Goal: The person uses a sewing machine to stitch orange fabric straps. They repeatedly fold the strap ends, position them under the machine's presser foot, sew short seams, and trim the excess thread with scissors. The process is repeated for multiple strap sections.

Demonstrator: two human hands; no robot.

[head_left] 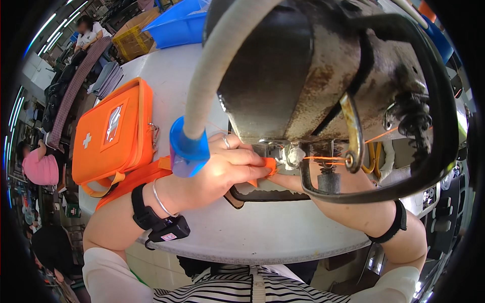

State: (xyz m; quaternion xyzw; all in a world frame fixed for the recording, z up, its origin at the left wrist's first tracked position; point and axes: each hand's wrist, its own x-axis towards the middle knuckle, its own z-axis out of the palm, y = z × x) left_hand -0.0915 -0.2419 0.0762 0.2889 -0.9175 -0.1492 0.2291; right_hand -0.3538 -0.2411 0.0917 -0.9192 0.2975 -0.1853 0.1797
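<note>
As a dark metal sewing machine [268,76] half-hides the right hand [289,183], I can't tell its grip | left hand [222,164] pinches orange fabric strip [272,164] | rectangular orange case [112,136] nearby

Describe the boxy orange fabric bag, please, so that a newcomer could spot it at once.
Find the large white-topped worktable, then look left of the person's bare left hand. The boxy orange fabric bag is there, and its white cross and pale rectangular panel set it apart from the blue plastic bin beyond.
</note>
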